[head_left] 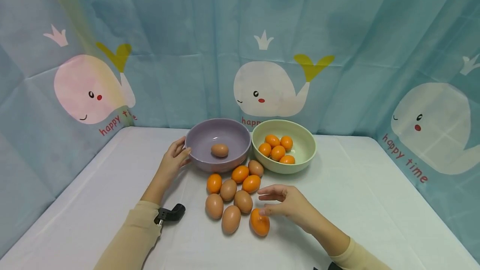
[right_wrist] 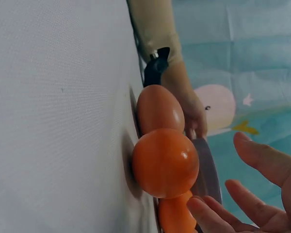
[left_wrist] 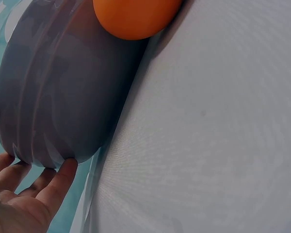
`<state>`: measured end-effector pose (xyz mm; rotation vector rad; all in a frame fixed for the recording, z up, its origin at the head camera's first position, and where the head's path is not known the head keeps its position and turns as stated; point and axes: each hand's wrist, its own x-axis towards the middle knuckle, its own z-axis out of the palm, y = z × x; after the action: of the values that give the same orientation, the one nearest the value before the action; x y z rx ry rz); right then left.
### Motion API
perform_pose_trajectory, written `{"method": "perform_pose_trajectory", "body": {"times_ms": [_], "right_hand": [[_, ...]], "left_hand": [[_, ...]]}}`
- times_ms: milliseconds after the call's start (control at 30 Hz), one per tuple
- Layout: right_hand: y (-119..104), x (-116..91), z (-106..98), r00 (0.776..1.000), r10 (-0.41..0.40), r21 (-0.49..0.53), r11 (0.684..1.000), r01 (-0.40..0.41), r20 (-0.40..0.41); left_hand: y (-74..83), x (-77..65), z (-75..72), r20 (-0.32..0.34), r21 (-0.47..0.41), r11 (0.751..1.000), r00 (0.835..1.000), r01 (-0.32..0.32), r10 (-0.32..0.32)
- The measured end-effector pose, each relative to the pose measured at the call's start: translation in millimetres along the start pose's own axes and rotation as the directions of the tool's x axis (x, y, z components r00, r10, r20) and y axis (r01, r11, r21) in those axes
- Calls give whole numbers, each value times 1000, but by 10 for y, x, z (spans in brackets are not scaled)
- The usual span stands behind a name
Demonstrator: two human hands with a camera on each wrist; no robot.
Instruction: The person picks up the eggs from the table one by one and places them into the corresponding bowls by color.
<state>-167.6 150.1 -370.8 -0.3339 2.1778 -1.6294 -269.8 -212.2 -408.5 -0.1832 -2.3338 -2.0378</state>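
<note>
My left hand (head_left: 174, 159) rests its fingertips against the outer wall of a purple bowl (head_left: 195, 155), at its left side; the left wrist view shows these fingers (left_wrist: 58, 189) on the bowl's wall. One brown egg (head_left: 219, 150) lies inside that bowl. My right hand (head_left: 286, 205) hovers with parted fingers beside the nearest oval orange fruit (head_left: 260, 224), holding nothing. In the right wrist view a gap shows between the fingers and this fruit (right_wrist: 165, 162). Several brown eggs (head_left: 231, 219) and other orange fruits (head_left: 214, 183) lie mixed on the table before the bowls.
A light green bowl (head_left: 307, 153) with several orange fruits stands right beside the purple one. White cloth covers the table (head_left: 375, 203). Behind it hangs a blue curtain (head_left: 180, 86) printed with whales. A black wrist mount (head_left: 170, 213) sticks out from the left sleeve.
</note>
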Motion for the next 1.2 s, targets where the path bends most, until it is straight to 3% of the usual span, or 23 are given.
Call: {"method": "perform_pose_trajectory", "body": {"times_ms": [600,1200], "right_hand": [[75,34,-44,991,51,-57,997,-45,121],[149,54,11,988,93,-80,993,-83,125]], "left_hand": [[5,-4,-10,6,16,1000,1000,4,-4],[14,-7,-1,9,14,1000,1000,-5,4]]}}
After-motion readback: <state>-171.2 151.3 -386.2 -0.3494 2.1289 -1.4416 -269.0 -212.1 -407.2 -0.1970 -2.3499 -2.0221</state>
